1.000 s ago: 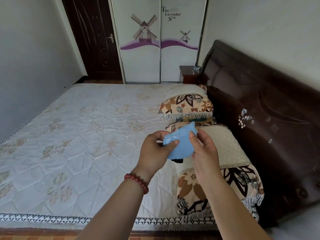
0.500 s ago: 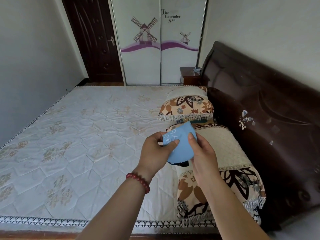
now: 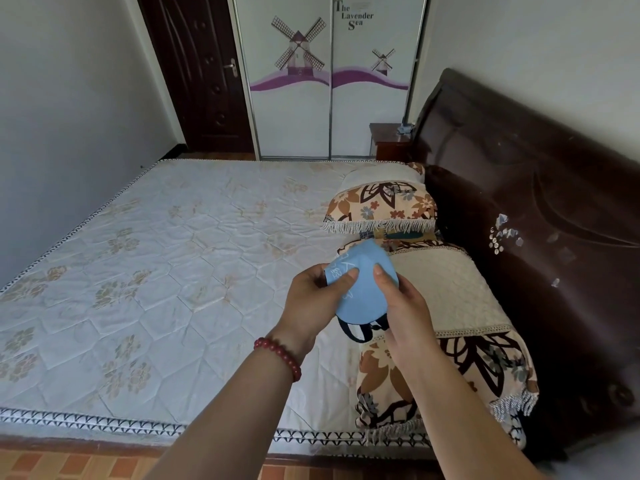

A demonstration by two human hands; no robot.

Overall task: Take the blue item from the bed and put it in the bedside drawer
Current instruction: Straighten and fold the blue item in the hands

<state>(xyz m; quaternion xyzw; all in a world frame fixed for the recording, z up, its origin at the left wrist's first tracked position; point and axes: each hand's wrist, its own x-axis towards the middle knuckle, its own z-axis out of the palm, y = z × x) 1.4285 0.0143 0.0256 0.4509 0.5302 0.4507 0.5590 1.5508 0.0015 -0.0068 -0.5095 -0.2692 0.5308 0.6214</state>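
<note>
The blue item (image 3: 363, 292) is a light blue cloth piece with white writing and dark straps hanging below it. I hold it in the air over the bed (image 3: 166, 271), beside the near pillow. My left hand (image 3: 315, 299), with a red bead bracelet on the wrist, grips its left edge with the thumb on top. My right hand (image 3: 405, 306) grips its right side. A dark wooden bedside cabinet (image 3: 388, 140) stands at the far side of the bed by the headboard; its drawer cannot be made out.
Two floral pillows lie along the headboard: the near pillow (image 3: 446, 327) and the far pillow (image 3: 384, 202). A dark headboard (image 3: 540, 216) runs along the right. A wardrobe (image 3: 329, 74) with windmill pictures and a dark door (image 3: 201, 71) stand at the far end.
Both hands keep hold of the blue item and have lowered it slightly, turning it so its straps hang below. The view has shifted a little.
</note>
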